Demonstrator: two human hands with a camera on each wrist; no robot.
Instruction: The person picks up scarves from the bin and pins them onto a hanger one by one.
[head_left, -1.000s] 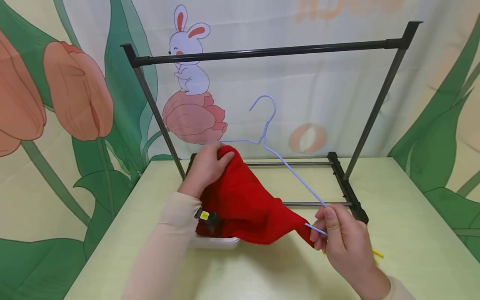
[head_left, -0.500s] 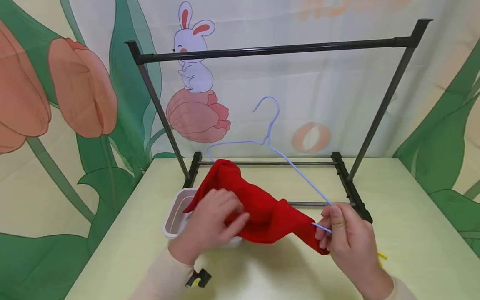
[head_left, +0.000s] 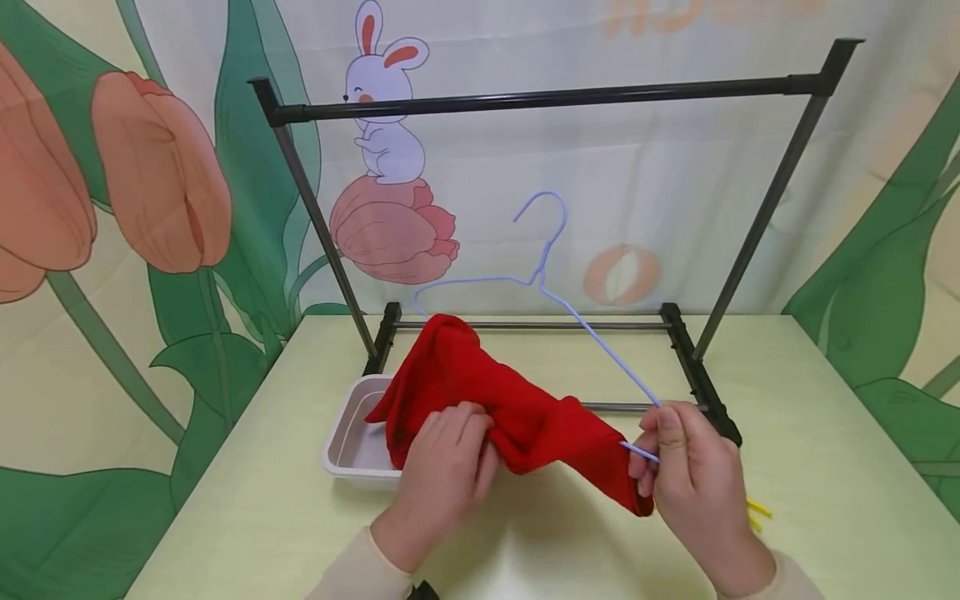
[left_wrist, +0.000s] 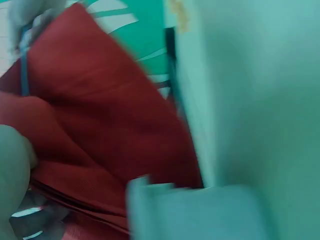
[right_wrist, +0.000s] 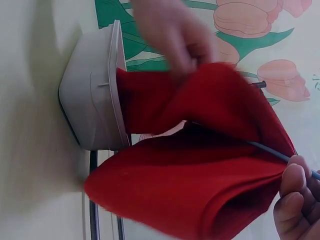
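Observation:
A lilac wire hanger [head_left: 542, 271] is held up over the table, its hook at the top. My right hand [head_left: 697, 492] pinches its right side between thumb and fingers. Red cloth [head_left: 457, 358] drapes around the hanger's lower part, its right end hanging beside the right hand. My left hand [head_left: 446, 479] grips a fold near the cloth's lower middle. In the right wrist view the thumb and fingers of that hand [right_wrist: 185, 40] pinch the cloth's edge, slightly blurred. Folded layers gape there, and the hanger's wire runs in between them. Cloth hides most of the bottom wire.
A pale plastic tub [head_left: 343, 442] stands on the table at left, partly behind the cloth. A black metal rack [head_left: 547, 102] rises behind the hanger, its top bar bare. Yellow sticks [head_left: 759, 508] lie by the right wrist. A printed curtain [head_left: 465, 233] forms the backdrop.
My left hand has let go of the cloth's upper left corner, come down toward me and taken a lower fold. The tub shows more now. My right hand has stayed nearly still.

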